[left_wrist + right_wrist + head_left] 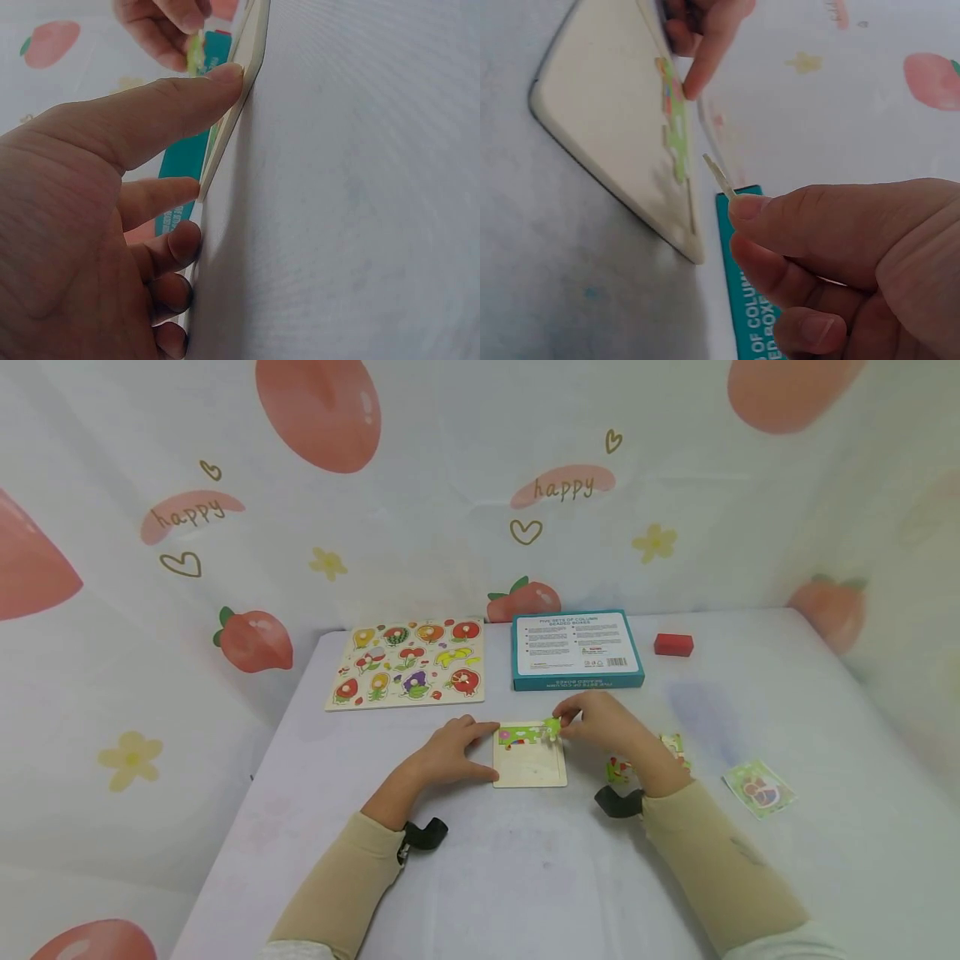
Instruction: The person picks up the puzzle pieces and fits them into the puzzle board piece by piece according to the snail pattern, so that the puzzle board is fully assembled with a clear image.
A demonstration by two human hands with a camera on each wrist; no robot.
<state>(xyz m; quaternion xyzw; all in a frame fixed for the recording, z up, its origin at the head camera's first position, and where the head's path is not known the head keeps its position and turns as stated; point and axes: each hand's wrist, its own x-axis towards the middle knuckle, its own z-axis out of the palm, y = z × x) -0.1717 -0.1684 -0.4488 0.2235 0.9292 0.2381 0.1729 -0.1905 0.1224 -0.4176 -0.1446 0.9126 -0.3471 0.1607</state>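
A square wooden puzzle board [528, 768] lies on the table, with joined green pieces [517, 735] along its far edge. My left hand [450, 752] is beside it, thumb and forefinger spread and touching the board's left side; the other fingers bend loosely in the left wrist view. Above the board's far right corner, my right hand [603, 722] pinches a small light-green puzzle piece [552, 728] between thumb and fingers. That piece [720, 178] appears edge-on in the right wrist view, apart from the board [600, 97].
Loose puzzle pieces [618, 770] lie near my right forearm, partly hidden. A picture card [759, 789] is farther right. Behind the board are a fruit peg puzzle [408, 664], a teal box [577, 650] and a red block [673, 645]. A printed cloth backdrop [450, 527] rises behind.
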